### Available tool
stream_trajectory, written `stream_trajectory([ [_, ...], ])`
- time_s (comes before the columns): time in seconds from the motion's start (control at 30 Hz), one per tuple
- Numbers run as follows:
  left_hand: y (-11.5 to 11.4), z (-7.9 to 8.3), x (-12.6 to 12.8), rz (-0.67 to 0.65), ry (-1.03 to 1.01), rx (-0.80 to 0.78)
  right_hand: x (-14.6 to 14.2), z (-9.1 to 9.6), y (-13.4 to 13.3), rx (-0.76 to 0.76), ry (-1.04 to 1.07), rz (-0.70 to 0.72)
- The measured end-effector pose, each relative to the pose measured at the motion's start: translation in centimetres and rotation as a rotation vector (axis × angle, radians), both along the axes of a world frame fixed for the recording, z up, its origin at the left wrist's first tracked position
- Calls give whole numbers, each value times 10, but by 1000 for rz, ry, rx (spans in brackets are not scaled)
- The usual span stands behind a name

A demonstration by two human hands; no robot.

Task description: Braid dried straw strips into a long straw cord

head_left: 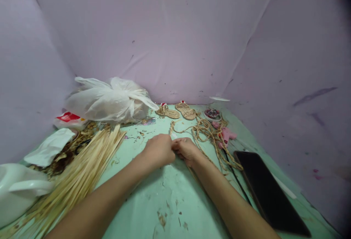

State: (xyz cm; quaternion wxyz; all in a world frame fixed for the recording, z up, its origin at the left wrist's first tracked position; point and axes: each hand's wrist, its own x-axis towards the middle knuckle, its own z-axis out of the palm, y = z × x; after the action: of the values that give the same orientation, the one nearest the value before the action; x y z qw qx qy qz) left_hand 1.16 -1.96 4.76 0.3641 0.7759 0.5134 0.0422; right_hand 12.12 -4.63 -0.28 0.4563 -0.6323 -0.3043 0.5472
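Meeting at the centre of the mint-green surface (170,198), the left hand (159,149) and right hand (187,148) sat knuckle to knuckle. Both grips were clenched w/ fingertips turned in toward each other. They looked to be pinching the end of the straw cord (208,131), though the knuckles hid the actual pinch. A short bit of cord rose from btwn the hands toward 12 o'clock. The rest lay in a loose, knotty tangle at approx. 1–2 o'clock, just beside the right wrist, prob. left slack so it could feed freely.

At 9 o'clock a fan of flat, pale straw strips (82,169) lay near the left forearm, likely kept there for easy reach. They were stiff, dry and splintery, w/ flecks shed over the surface.

At 12 o'clock two tiny woven straw sandals (177,111) were parked side by side, well apart from the hands. A crinkled translucent plastic bag (109,100) was knotted shut at 11 o'clock. A pink glue gun (226,135) rested on the tangle at 2 o'clock, w/ a small round dish of beads (212,113) just behind it. A glossy black phone (270,192) lay flat at 4 o'clock. Lilac cloth (175,34) walled in the back and sides.
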Motion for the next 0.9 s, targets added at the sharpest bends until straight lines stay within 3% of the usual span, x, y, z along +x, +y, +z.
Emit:
stream_trajectory([
  [0.1, 20, 8, -10, 80, -13, 48, 3, 4, -1, 6, 45, 79],
  [0.2, 30, 4, -13, 185, -96, -225, 6, 7, -2, 15, 64, 138],
  [0.3, 31, -9, -9, 116, -192, -517, 10, 7, -3, 29, 51, 179],
  [0.37, 30, -18, -7, 77, -255, -589, 12, 4, -1, 56, 10, 216],
  [0.5, 29, -23, -5, 85, -186, -511, 15, -2, 2, 150, -254, 301],
  [0.7, 20, -21, 3, 129, -45, -251, 9, 8, -6, 283, -1048, 368],
  [0.8, 18, -24, 4, 157, -48, -185, 2, 15, -12, 253, -1301, 393],
  [0.9, 21, -35, 4, 190, -123, -129, -4, 21, -15, 175, -1403, 415],
])
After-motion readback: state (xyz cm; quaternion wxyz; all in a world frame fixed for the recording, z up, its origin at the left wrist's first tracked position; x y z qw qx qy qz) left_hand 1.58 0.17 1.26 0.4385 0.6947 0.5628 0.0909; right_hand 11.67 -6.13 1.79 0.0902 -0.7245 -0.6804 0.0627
